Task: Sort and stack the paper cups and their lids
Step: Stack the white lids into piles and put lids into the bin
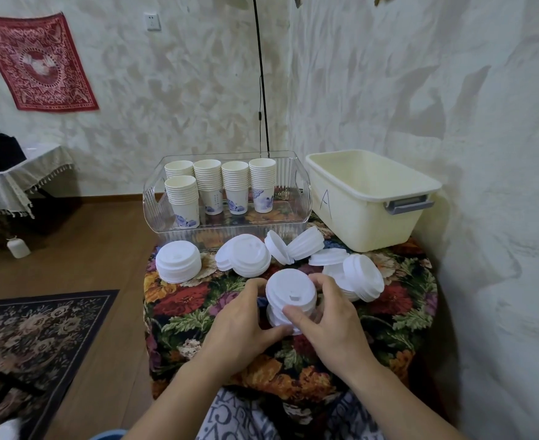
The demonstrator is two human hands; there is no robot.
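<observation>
While clasped between both hands, lid stack [290, 293], left hand [246, 325], right hand [328, 322] grasping

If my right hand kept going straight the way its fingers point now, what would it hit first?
The right hand points up and left, already gripping the held lid stack together with the left hand. Past that, it would probably meet the tilted lid stack beyond, though depth is uncertain.

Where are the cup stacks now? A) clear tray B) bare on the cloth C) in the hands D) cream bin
A: all five cup stacks stand in the clear tray; the cream bin shows no cups, and both hands hold lids.
</observation>
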